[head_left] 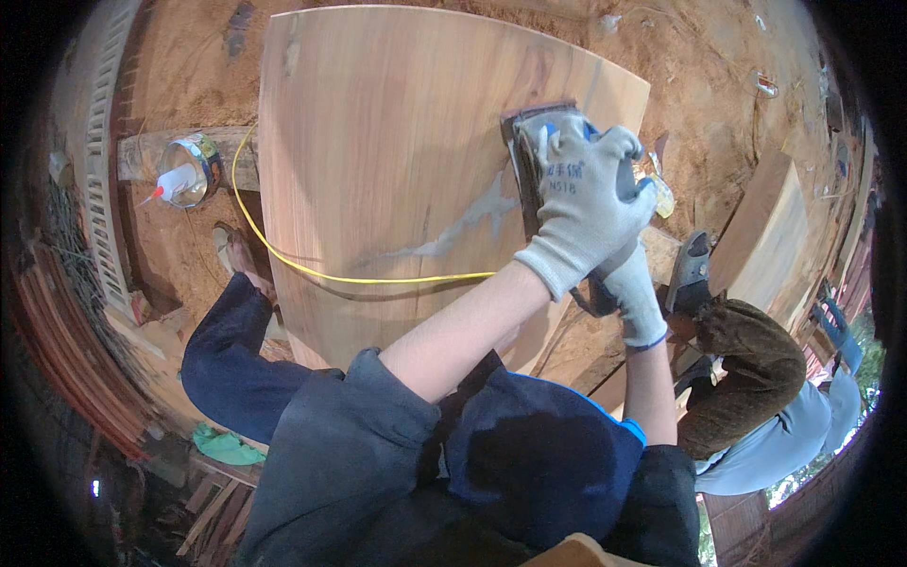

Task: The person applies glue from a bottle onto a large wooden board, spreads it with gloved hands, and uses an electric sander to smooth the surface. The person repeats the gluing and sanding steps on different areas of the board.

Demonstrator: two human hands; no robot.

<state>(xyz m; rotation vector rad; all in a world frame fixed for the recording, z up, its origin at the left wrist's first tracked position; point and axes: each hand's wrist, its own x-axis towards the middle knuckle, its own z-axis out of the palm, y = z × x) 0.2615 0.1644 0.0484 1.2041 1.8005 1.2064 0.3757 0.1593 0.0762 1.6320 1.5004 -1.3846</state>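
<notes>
A broad slab of reddish-brown wood (378,142) lies in front of me. On its right part rests a dark, boxy power sander (525,180), mostly covered by my gloves. My left hand (576,184), in a grey knit glove, is closed over the top of the sander. Lower and to the right, my right hand (631,288), gloved alike, is closed at the sander's rear; its fingers are partly hidden. Left of the sander, a pale whitish patch (463,227) marks the wood. A yellow cord (378,281) crosses the slab toward my forearm.
Left of the slab, a white bottle with a red tip (175,182) leans in an open tin (203,156). A slotted rail (99,142) and stacked strips (80,350) line the left. At right are a seated person's brown-trousered leg (756,369) and a thick timber (770,231).
</notes>
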